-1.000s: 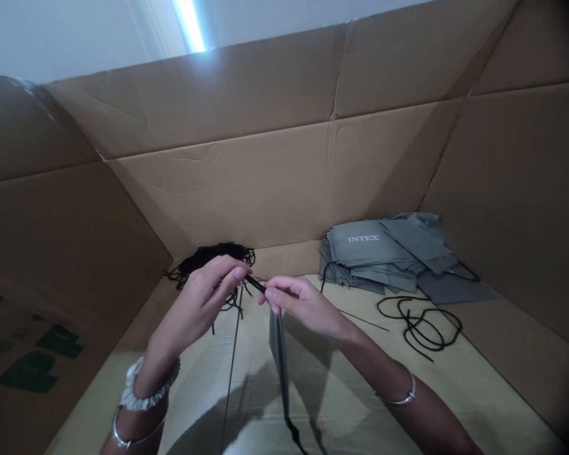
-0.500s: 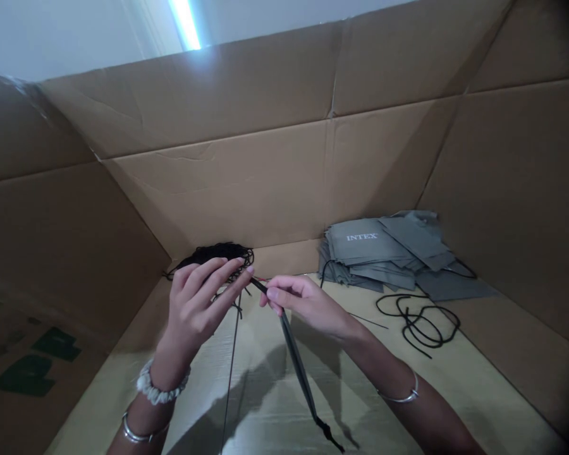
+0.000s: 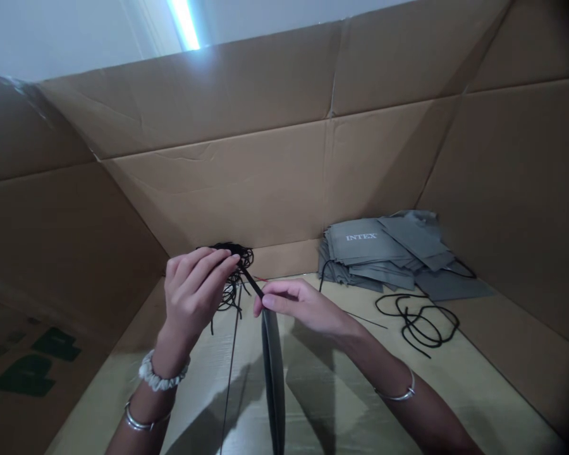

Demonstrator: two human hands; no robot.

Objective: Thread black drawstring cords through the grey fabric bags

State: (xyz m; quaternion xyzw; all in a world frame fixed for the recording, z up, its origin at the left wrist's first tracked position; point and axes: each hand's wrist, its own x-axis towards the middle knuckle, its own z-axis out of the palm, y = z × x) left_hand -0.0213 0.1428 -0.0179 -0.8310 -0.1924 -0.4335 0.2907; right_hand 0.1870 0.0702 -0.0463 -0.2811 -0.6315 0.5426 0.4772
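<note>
Currently | left hand (image 3: 192,294): black cord (image 3: 251,280) | right hand (image 3: 303,303): grey pouch (image 3: 274,373)

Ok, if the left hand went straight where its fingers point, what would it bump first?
Maybe the tangled pile of thin black cords, seen right beyond the left hand; depth is unclear, so it might pass above and meet the brown cardboard back wall.

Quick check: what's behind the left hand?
The top and right of a black cord heap show, with a cardboard wall beyond. The left hand covers the rest, so what lies there can't be seen.
</note>
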